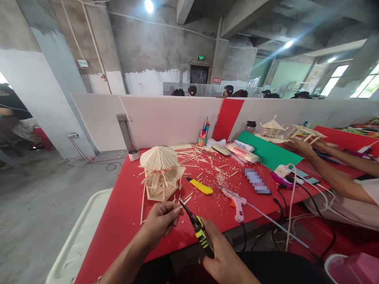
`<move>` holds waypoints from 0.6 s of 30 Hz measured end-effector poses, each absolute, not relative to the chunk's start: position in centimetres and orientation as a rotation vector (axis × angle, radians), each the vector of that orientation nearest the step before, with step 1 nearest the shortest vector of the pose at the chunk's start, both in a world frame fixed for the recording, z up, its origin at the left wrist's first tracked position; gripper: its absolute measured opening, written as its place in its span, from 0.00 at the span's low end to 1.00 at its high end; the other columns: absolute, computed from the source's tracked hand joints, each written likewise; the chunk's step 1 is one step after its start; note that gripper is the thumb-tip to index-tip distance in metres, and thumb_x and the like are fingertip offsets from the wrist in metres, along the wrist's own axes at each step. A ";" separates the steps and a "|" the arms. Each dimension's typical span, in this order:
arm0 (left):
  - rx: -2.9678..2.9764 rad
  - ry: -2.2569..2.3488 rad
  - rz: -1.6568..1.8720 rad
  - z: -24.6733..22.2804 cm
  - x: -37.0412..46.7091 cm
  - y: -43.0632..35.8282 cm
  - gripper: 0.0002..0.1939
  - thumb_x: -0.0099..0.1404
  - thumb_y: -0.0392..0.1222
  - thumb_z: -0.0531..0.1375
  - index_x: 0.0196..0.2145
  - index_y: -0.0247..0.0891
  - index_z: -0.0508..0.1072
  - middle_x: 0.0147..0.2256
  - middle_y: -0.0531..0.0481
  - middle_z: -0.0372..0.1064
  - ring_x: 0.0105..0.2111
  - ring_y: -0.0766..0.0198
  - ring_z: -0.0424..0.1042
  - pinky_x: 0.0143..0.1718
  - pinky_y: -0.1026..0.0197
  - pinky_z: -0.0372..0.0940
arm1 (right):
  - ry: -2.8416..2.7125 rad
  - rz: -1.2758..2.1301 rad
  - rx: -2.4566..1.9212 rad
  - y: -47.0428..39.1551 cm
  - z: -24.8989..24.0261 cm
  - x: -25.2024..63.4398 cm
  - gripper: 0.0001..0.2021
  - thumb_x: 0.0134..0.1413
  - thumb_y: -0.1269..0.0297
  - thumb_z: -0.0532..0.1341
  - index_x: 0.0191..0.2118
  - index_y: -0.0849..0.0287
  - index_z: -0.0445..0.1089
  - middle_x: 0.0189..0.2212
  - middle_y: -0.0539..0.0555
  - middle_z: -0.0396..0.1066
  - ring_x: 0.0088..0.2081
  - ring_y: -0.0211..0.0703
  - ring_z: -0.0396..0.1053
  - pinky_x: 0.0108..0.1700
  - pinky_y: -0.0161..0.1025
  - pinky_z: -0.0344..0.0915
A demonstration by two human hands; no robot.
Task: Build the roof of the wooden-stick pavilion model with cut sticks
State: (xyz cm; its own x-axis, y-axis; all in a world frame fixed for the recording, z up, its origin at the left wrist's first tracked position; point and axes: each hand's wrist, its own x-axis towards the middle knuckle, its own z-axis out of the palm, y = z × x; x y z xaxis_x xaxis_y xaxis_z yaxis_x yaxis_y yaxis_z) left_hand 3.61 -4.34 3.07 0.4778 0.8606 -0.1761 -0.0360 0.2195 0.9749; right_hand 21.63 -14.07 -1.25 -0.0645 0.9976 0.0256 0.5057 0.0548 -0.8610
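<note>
My left hand [162, 221] is closed in a pinch on a thin wooden stick [187, 199], low over the front of the table. My right hand [220, 252] grips the black and yellow-green handles of a pair of pliers [199, 232]. The narrow jaws point up and left, close to the left fingertips and the stick; whether they touch it I cannot tell. Just beyond my left hand stands a small pavilion model [160, 173] of wooden sticks with a layered roof. Behind the pliers lies a yellow utility knife [201, 186].
A pink glue gun [236, 203] with its cord lies on the red table [115, 221]. Sticks and shavings [222, 173] litter the middle. Further right are a phone [256, 181], a green board [263, 154] and a power strip [282, 181]. A co-worker's arms [325, 165] hold another stick model.
</note>
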 end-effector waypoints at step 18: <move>1.180 0.991 1.150 2.1 3.2 -3.5 0.13 0.48 0.49 0.70 0.24 0.36 0.76 0.30 0.48 0.74 0.31 0.64 0.69 0.32 0.65 0.64 | -0.596 2.102 -1.011 -7.7 -1.4 21.9 0.19 0.42 0.59 0.49 0.35 0.64 0.70 0.34 0.61 0.75 0.41 0.49 0.73 0.47 0.46 0.64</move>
